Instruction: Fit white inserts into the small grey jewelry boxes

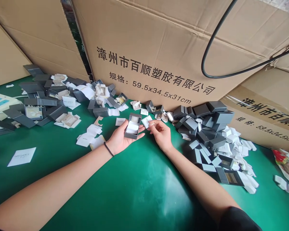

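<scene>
My left hand (120,139) lies palm up over the green table (139,186) and grips a small open grey box (133,126) with a white lining. Beside it, my right hand (162,132) pinches a small white card (146,121) at the box's right edge. A dark band circles my left wrist. Both forearms reach in from the lower edge of the view.
Heaps of small grey boxes (202,123) and white inserts lie right of my hands, and another heap (45,99) at the left. Large cardboard cartons (159,48) wall off the back. A black cable (207,54) loops over them. Loose white cards (21,156) dot the table.
</scene>
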Tool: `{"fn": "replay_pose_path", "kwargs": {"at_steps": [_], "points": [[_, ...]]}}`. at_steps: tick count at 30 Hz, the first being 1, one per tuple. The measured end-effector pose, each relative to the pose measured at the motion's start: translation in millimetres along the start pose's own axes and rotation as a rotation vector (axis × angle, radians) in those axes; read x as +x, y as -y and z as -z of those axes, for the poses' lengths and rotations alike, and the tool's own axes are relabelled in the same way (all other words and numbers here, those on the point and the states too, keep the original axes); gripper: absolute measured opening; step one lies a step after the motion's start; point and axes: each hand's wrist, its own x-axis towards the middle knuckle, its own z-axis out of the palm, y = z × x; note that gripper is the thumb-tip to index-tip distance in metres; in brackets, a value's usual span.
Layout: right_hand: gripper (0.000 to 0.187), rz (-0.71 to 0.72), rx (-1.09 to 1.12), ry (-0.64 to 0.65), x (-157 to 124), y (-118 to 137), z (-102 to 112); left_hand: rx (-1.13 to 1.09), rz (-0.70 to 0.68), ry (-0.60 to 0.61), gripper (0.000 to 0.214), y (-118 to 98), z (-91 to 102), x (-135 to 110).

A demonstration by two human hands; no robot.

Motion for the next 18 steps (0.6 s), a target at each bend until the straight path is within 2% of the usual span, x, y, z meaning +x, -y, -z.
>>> {"fn": "replay_pose_path", "kwargs": {"at_steps": [5,7,13,18], "points": [[0.035,-0.01,0.018,-0.002,1.6,-5.2,1.6,0.032,-0.005,-0.017,0.041,1.7,0.4,1.3],[0.034,0.01,-0.018,-0.014,0.9,-5.0,1.4,0.036,-0.01,-0.012,0.042,2.2,1.7,2.4],[0.019,0.218,-0.236,-0.165,-6.4,0.5,1.9,0.043,0.032,0.039,0.042,6.0,4.8,4.5],[0.015,0.373,-0.308,-0.222,-10.9,-0.4,2.3,0.058,-0.004,0.043,0.038,8.2,4.4,3.9]]}}
